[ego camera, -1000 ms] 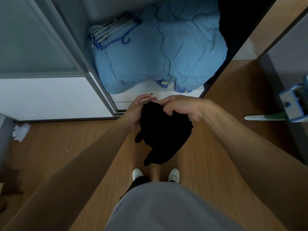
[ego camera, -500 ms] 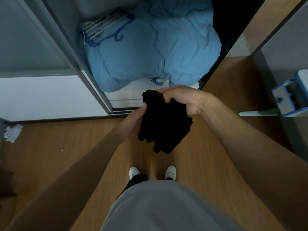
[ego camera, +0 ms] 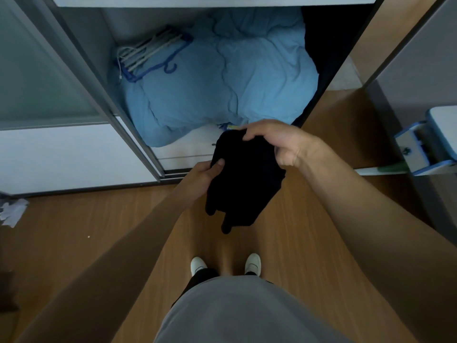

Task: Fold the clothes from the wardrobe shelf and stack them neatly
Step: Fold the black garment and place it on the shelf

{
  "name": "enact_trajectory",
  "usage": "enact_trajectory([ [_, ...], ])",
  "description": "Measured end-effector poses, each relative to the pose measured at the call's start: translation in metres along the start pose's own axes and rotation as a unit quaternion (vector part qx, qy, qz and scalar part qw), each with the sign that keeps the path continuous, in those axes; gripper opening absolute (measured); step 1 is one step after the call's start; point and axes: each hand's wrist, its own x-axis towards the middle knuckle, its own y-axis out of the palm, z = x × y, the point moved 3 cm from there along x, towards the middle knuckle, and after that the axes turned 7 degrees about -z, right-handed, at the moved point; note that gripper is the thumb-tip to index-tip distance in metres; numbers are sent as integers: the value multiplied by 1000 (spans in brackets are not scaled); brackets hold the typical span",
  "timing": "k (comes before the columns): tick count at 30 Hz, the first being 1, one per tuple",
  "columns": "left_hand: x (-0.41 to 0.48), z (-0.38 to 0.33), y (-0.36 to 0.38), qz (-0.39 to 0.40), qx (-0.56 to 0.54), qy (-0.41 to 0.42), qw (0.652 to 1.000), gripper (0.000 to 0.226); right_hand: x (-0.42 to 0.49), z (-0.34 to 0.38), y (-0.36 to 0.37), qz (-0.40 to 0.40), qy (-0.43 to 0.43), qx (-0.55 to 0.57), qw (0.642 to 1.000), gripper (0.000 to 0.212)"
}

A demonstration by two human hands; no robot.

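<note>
Holding the black garment (ego camera: pixel 244 184) in mid-air: your left hand (ego camera: pixel 205 175) pinches one side edge, thumb on top; your right hand (ego camera: pixel 277 142) curls over the far edge. Loose ends dangle below your fingers. Judgement: tuck those ends under the fold before stacking, or the bundle slumps. Cloth looks soft, matte, limp, thickly bunched. Beyond your fingertips lie a puffy blue duvet (ego camera: pixel 222 78) and plastic hangers (ego camera: pixel 150 55).

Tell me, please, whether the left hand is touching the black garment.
Touching: the head view shows the left hand gripping the black garment at its left edge, thumb lying on the cloth.
</note>
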Motion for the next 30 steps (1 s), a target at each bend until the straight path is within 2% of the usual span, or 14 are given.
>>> enact_trajectory([
  [3, 1, -6, -4, -20, -39, -25, 999, 36, 0, 17, -16, -14, -34, 43, 998, 26],
  [6, 1, -17, -4, -32, -98, -36, 994, 32, 8, 28, -38, -38, -54, 232, 971, 29],
  [7, 1, -22, -3, -39, -121, -38, 991, 35, 12, 25, -45, -52, -59, 254, 964, 33],
  [10, -1, -39, -1, -61, -169, -35, 983, 37, 23, -14, -54, -121, -23, 101, 987, 55],
  [12, -1, -49, -1, -74, -183, -29, 980, 38, 28, -55, -48, -87, 54, 31, 994, 76],
  [14, -2, -57, -2, -82, -193, -28, 977, 36, 31, -84, -42, -17, 115, 30, 993, 96],
  [16, -3, -60, -6, -78, -201, -23, 976, 33, 31, -97, -37, 15, 130, 21, 991, 100],
  [20, -4, -61, -10, -70, -219, -17, 973, 40, 29, -95, -28, -34, 117, -35, 992, 101],
  [22, -5, -64, -9, -67, -230, -13, 971, 44, 28, -97, -25, -26, 134, -4, 991, 107],
  [24, -4, -68, -7, -68, -234, -5, 970, 43, 27, -98, -18, -5, 138, 63, 988, 92],
  [27, -4, -74, -7, -93, -205, -6, 974, 40, 27, -97, -12, -24, 93, 162, 982, 38],
  [28, -4, -75, -8, -105, -186, -11, 977, 39, 24, -91, -11, -22, 73, 197, 977, 27],
  [30, -3, -75, -14, -118, -139, -23, 983, 36, 18, -70, -20, -28, 24, 239, 970, 17],
])
